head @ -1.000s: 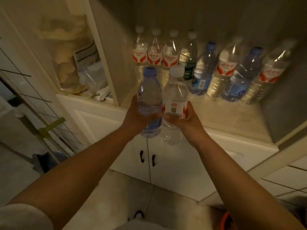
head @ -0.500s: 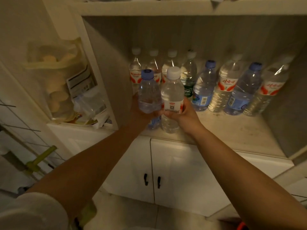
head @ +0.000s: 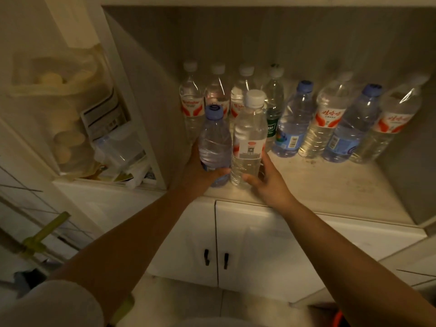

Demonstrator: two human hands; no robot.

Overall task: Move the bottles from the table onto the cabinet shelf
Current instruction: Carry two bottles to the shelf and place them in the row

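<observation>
We see the left hand point(head: 197, 171) wrapped round a blue-capped bottle point(head: 214, 147), thumb curled across its lower front. The right hand point(head: 267, 180) cups a white-capped bottle point(head: 249, 142), fingers loosely curled at its base. Both bottles stand upright and touching near the front edge of the shelf point(head: 330, 185), each filled with clear water. Behind them a row of water bottles point(head: 328, 123) lines the back wall. In the left compartment a clear bag point(head: 59, 114) holds pale round items we cannot identify.

Dim, warm light (soft blur, wide-angle bending at edges)
</observation>
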